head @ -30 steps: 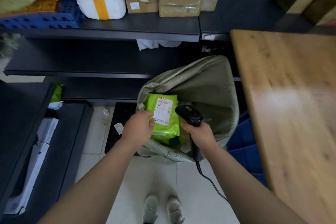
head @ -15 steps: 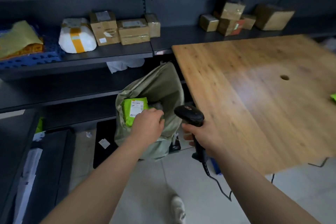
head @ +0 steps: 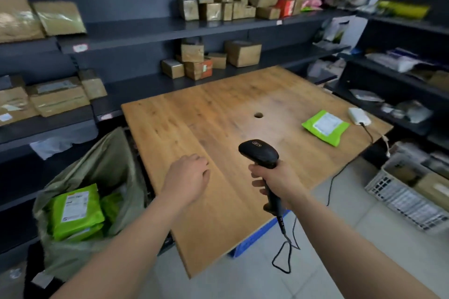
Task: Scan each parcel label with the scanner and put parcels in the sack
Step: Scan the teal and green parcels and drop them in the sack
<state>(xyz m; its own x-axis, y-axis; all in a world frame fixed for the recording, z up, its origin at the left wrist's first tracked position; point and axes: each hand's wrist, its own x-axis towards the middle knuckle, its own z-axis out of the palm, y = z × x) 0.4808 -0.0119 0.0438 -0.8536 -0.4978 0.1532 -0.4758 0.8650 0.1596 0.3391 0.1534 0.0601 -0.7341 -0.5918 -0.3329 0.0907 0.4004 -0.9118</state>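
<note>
Right hand (head: 277,182) had its fingers wrapped tight round the handle of the black scanner (head: 258,153), with the scanner's head pointing forward over the table (head: 218,109), not far in from its front edge. The cord (head: 283,250) hung off the bottom of the handle and looped down in front of the table. That forearm came in from the lower right, wrist pretty much straight.

Left hand (head: 187,177) held nothing. Fingers were loosely curled, palm down, over the table's left part and just left of the scanner. Honestly couldn't tell if it touched the wood or floated just above it.

One green parcel (head: 325,127) lay flat near the table's far right corner, white label up, well apart from both hands. A small white device (head: 359,116) sat just beyond it by the table's right edge, with a dark cable dropping off that edge. There was a round hole (head: 259,115) around the middle of the table top.

The sack (head: 107,165) stood open on the floor right by the table's left side, with more green packets (head: 75,209) inside, the top one label up. Dark shelves (head: 145,31) behind the table carried cardboard boxes (head: 243,52).
</note>
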